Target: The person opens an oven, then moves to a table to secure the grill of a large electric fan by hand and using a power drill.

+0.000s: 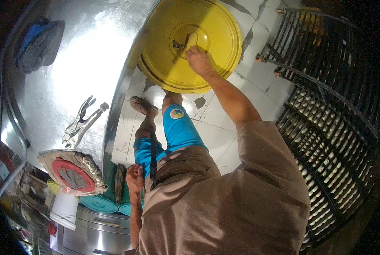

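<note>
Right hand grips the handle of a round yellow plastic lid hiding whatever's underneath, and tbh can't tell if the curled left hand holds anything.

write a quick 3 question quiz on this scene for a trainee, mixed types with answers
1. Which of the person's hands is at the handle of the yellow lid?
2. True or false: the locking pliers lie on the tiled floor.
3. The shorts are: a) red b) blue c) green

Key:
1. The right hand.
2. False; the locking pliers lie on the metal table.
3. b
</note>
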`<action>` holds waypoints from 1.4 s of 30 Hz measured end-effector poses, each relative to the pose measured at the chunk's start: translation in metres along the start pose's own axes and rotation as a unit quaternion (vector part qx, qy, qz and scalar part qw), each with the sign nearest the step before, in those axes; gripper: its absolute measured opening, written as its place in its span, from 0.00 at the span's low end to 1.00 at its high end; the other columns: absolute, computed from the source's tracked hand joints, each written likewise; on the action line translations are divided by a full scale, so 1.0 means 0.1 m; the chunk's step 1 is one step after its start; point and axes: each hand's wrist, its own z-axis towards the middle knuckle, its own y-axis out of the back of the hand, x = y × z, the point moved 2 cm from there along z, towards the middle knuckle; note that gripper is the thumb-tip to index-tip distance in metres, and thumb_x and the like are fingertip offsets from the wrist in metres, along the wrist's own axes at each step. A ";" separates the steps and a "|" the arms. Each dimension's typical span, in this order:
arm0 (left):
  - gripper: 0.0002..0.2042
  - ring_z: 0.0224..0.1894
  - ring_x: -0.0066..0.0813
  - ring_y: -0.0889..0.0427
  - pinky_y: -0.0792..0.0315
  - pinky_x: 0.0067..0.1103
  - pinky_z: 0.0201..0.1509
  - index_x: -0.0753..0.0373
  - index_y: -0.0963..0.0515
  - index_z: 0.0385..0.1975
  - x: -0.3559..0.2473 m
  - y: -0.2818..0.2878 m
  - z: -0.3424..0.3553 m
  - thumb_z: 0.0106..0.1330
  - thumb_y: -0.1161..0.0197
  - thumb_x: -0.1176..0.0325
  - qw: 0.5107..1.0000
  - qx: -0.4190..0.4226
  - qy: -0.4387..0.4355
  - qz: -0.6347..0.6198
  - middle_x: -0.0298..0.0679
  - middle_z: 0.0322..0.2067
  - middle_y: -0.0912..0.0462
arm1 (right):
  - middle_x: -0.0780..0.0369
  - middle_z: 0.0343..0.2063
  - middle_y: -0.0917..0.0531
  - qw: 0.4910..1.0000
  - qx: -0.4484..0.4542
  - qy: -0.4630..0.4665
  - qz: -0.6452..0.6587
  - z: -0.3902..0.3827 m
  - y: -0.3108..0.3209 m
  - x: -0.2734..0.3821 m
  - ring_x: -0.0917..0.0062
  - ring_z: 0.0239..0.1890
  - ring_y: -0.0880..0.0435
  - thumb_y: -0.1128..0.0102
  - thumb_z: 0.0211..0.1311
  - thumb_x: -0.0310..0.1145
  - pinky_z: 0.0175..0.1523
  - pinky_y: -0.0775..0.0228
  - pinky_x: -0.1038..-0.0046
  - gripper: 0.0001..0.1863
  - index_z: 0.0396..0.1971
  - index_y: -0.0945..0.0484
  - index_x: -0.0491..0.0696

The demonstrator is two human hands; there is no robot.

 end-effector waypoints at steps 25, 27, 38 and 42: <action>0.11 0.41 0.52 0.21 0.27 0.38 0.47 0.64 0.21 0.40 -2.58 -3.50 2.84 0.64 0.42 0.65 0.800 0.075 -0.479 0.353 0.52 0.37 0.20 | 0.64 0.28 0.18 0.732 -0.187 -0.299 0.583 -1.65 -0.09 -0.07 0.81 0.30 0.20 0.41 0.61 0.24 0.37 0.27 0.79 0.07 0.37 0.21 0.38; 0.10 0.45 0.42 0.21 0.32 0.36 0.55 0.59 0.19 0.37 -2.59 -3.47 2.80 0.63 0.43 0.63 0.788 0.059 -0.473 0.389 0.44 0.39 0.19 | 0.64 0.26 0.19 0.719 -0.183 -0.299 0.599 -1.70 -0.05 -0.02 0.82 0.28 0.21 0.42 0.63 0.24 0.36 0.27 0.81 0.05 0.36 0.23 0.39; 0.13 0.35 0.44 0.16 0.22 0.35 0.38 0.71 0.23 0.39 -2.98 -3.45 2.23 0.57 0.44 0.72 0.651 0.105 -0.567 0.493 0.50 0.31 0.17 | 0.67 0.28 0.23 0.741 -0.187 -0.249 0.595 -1.65 0.17 0.07 0.83 0.31 0.26 0.38 0.64 0.31 0.41 0.32 0.79 0.09 0.35 0.21 0.39; 0.11 0.40 0.36 0.17 0.24 0.31 0.38 0.69 0.28 0.41 -2.77 -3.21 1.99 0.59 0.46 0.77 0.818 0.161 -0.513 0.203 0.49 0.30 0.21 | 0.64 0.30 0.21 0.707 -0.175 -0.247 0.639 -1.53 0.60 0.27 0.82 0.32 0.24 0.41 0.64 0.28 0.42 0.30 0.78 0.09 0.39 0.22 0.38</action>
